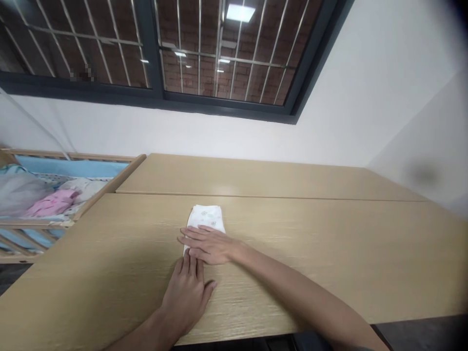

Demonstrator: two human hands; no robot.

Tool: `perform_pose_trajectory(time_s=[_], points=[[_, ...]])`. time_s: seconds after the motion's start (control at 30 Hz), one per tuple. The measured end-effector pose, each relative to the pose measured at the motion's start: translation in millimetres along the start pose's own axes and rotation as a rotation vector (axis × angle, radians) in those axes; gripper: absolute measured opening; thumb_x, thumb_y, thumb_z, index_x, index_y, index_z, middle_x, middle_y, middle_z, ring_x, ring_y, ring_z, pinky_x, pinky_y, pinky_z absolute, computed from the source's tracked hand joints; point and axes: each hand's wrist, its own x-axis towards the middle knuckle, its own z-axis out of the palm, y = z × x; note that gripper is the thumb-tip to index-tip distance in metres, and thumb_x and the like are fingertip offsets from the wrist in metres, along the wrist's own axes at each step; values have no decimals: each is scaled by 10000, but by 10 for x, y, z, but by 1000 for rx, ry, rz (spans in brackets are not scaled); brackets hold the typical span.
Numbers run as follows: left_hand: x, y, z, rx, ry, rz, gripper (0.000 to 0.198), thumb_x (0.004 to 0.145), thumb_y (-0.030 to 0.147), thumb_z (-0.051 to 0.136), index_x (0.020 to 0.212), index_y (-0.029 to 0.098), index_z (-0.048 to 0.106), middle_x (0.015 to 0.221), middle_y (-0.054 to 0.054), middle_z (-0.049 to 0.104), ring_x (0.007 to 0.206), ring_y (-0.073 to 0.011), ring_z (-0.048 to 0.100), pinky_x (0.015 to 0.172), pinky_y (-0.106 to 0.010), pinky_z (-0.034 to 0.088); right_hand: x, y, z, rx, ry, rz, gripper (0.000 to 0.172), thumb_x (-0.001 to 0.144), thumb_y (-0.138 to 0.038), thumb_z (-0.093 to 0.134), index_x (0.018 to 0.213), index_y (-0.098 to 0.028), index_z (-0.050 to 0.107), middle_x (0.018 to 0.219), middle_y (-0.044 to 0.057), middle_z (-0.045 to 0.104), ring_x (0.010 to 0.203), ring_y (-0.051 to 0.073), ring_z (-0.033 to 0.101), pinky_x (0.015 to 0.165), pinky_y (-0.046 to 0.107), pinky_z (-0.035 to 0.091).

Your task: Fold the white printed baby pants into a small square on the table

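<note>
The cloth [206,214] I'm touching looks soft and totally matt. The tabletop [310,243] under my arms is wood or wood-look, fine streaky grain, bit of a sheen. Window bars [200,29] look like shiny metal, glass [230,80] is super glossy, frame [234,108] more satin. Crib rail [109,187]: smooth wood. Bedding [56,202]: fabric. Wall [365,97]: flat matt.

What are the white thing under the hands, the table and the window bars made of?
The white thing looks like soft, matte cloth: it has uneven edges and faint printed marks. The table seems satiny wood, or a wood-look covering, with grain-like streaks. The window bars look like smooth metal, because they gleam.
</note>
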Motion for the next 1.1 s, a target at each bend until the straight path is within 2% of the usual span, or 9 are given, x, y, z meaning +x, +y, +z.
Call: perform_pose_trajectory(time_s=[0.23, 0.43, 0.6, 0.73, 0.83, 0.93, 1.0, 1.07, 1.1], points=[[-72, -41, 211, -110, 81, -35, 642, 971, 493, 407, 1402, 40, 550, 1456, -315, 531, 1360, -450, 513, 1027, -607, 485, 225, 684, -199, -103, 149, 129, 560, 1075, -494, 397, 1605, -315, 360, 1678, 10, 275, 1574, 222, 213, 1297, 461, 123], [-18, -112, 156, -6, -59, 37, 502, 992, 290, 419, 1367, -4, 578, 1450, -331, 524, 1333, -441, 547, 1014, -585, 501, 324, 996, -318, -247, 213, 200, 590, 1074, -472, 364, 1608, -219, 359, 1673, 74, 303, 1576, 249, 210, 1292, 484, 110], [92, -409, 101, -121, -93, 102, 435, 934, 50, 422, 1314, 111, 625, 1372, -202, 639, 1240, -324, 630, 1037, -502, 503, 269, 806, -270, -425, 361, 203, 562, 1069, -362, 374, 1580, -128, 367, 1669, 156, 309, 1557, 297, 231, 1260, 493, 157], [222, -717, 62, -266, -83, 169, 292, 987, 121, 435, 1111, 178, 692, 1200, -126, 717, 1100, -276, 677, 981, -449, 533, 69, 504, -266, -400, 443, 226, 378, 1045, -263, 399, 1355, -152, 585, 1402, 186, 586, 1290, 315, 516, 1110, 503, 354], [301, -844, 89, -324, -27, 221, 279, 1023, 201, 413, 1044, 187, 691, 1175, -130, 709, 1093, -277, 664, 966, -445, 528, -190, 295, -296, -275, 414, 240, 321, 1063, -332, 407, 1157, -173, 670, 1159, 145, 679, 1117, 284, 594, 1030, 479, 415], [379, -888, 97, -389, 0, 216, 325, 1027, 203, 348, 1103, 178, 663, 1191, -146, 697, 1093, -274, 660, 970, -441, 512, -482, 167, -335, -120, 296, 218, 382, 1020, -506, 522, 1185, -199, 679, 1224, 130, 680, 1166, 294, 603, 1036, 480, 430], [458, -923, 27, -479, -49, 159, 333, 1037, 251, 322, 1104, 191, 643, 1131, -130, 711, 1045, -266, 670, 946, -425, 512, -636, 133, -346, -35, 208, 212, 579, 883, -606, 696, 1301, -208, 644, 1360, 144, 639, 1255, 332, 577, 1070, 497, 422], [559, -987, -101, -604, -144, 75, 339, 1050, 341, 307, 1068, 214, 622, 1036, -95, 719, 963, -254, 676, 888, -393, 513, -721, 128, -338, 33, 189, 218, 730, 781, -579, 807, 1377, -207, 610, 1452, 154, 591, 1329, 358, 538, 1110, 505, 402], [614, -1029, -172, -667, -197, 36, 352, 1052, 392, 305, 1049, 222, 614, 1004, -81, 717, 928, -249, 674, 857, -376, 511, -736, 131, -329, 72, 212, 225, 695, 793, -534, 808, 1379, -213, 614, 1450, 144, 599, 1328, 350, 546, 1112, 496, 407]])
